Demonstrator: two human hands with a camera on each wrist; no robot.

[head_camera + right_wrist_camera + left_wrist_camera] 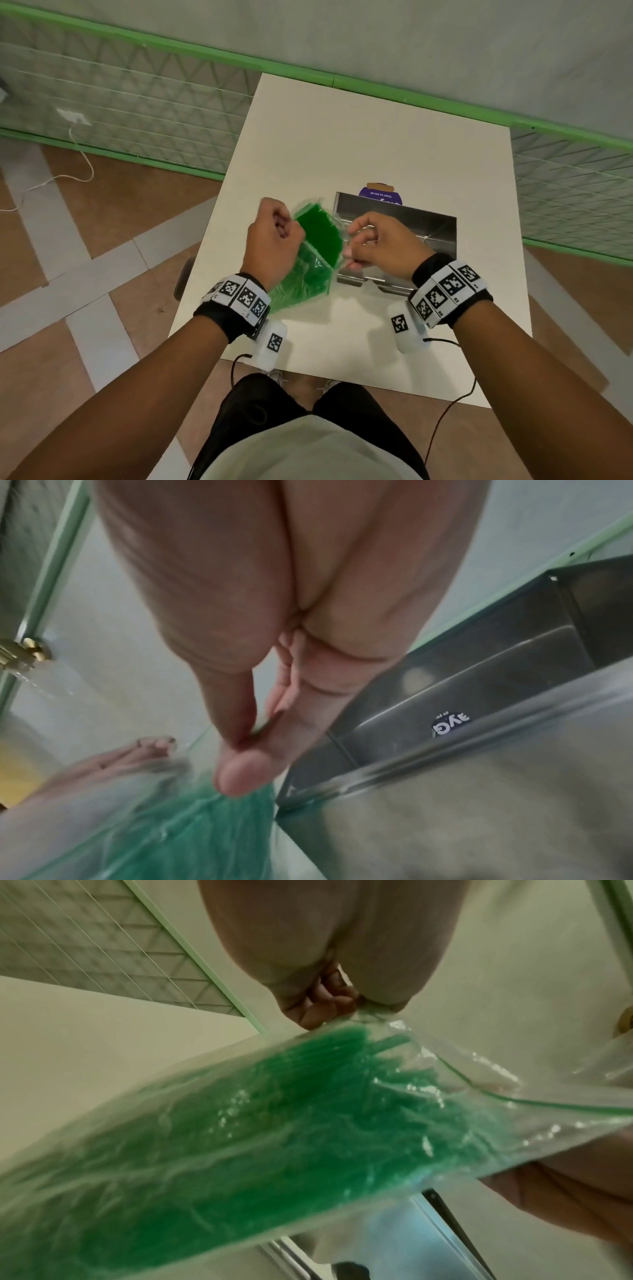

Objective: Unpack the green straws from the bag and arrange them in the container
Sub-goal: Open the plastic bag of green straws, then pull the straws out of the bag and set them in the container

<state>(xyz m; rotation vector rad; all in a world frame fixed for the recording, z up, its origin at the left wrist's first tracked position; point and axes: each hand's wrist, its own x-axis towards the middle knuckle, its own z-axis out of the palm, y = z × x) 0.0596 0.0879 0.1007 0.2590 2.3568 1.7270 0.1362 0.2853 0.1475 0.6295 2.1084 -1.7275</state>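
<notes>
A clear zip bag (310, 260) full of green straws (320, 233) hangs tilted above the white table (376, 137), just left of the steel container (435, 226). My left hand (274, 233) pinches the bag's left lip; its curled fingers (325, 1004) show above the bag (479, 1069) and straws (240, 1123) in the left wrist view. My right hand (373, 240) pinches the right lip between thumb and forefinger (246, 737). The mouth is pulled apart. The container (479, 669) is a rectangular metal pan; the straws (212, 826) lie left of it.
A purple-labelled round object (380, 193) sits behind the container. A green-framed mesh fence (137, 102) runs behind the table, with a white cable (82, 161) on the floor at the left. Cables hang from both wrist cameras near the table's front edge.
</notes>
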